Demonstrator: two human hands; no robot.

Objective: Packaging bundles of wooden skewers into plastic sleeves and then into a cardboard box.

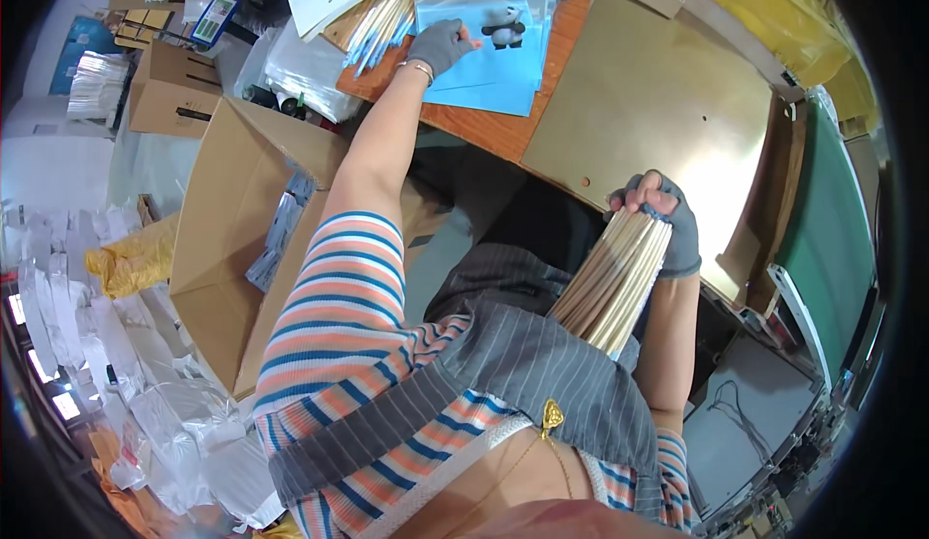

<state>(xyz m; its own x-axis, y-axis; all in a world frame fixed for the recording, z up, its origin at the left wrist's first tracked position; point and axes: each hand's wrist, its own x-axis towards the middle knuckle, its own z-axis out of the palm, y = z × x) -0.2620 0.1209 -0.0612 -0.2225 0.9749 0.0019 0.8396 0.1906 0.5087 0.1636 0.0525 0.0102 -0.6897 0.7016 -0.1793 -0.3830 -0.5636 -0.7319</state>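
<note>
My right hand (pixel 664 212), in a grey fingerless glove, is closed around one end of a bundle of thin wooden sticks (pixel 615 283). The bundle slants down toward my apron, its lower ends fanned a little. Over the table's far side reaches my left hand (pixel 441 47), also gloved, its fingers bent and pressed together on the top blue plastic bag (pixel 484 79). That bag lies on a stack of similar ones and carries a panda picture (pixel 504 28). Just left of this hand, more wooden sticks (pixel 373 31) with blue ends lie in a loose pile.
A brown tabletop (pixel 563 50) adjoins a shiny metal-coloured board (pixel 658 94). At my left stands an open cardboard box (pixel 227 210) with grey-blue packets inside. Clear plastic packs (pixel 310 74) and white wrapped stacks (pixel 174 423) crowd the left side. A green board (pixel 827 239) stands right.
</note>
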